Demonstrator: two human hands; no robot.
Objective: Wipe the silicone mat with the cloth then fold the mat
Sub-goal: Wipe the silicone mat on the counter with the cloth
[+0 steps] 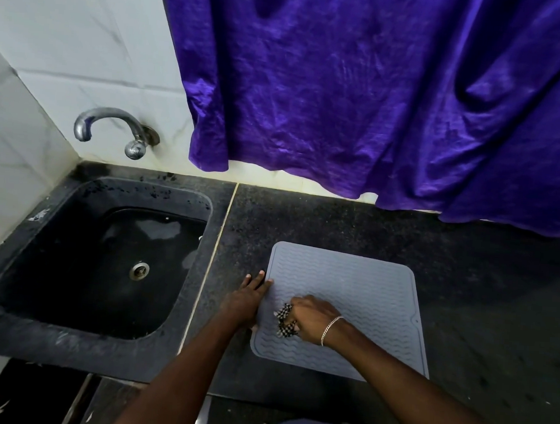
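On the desk (482, 263): mat (365, 289) is lying flat.
Left hand (247, 300): fingers straight, pressing down the mat's left edge.
Right hand (314, 319): gripping cloth (285, 320); most of the mat is stretching rightward.

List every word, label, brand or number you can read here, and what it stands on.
None: no readable text anywhere.
The silicone mat carries only a wave pattern, the cloth only black-and-white checks; the tap shows no legible marking.
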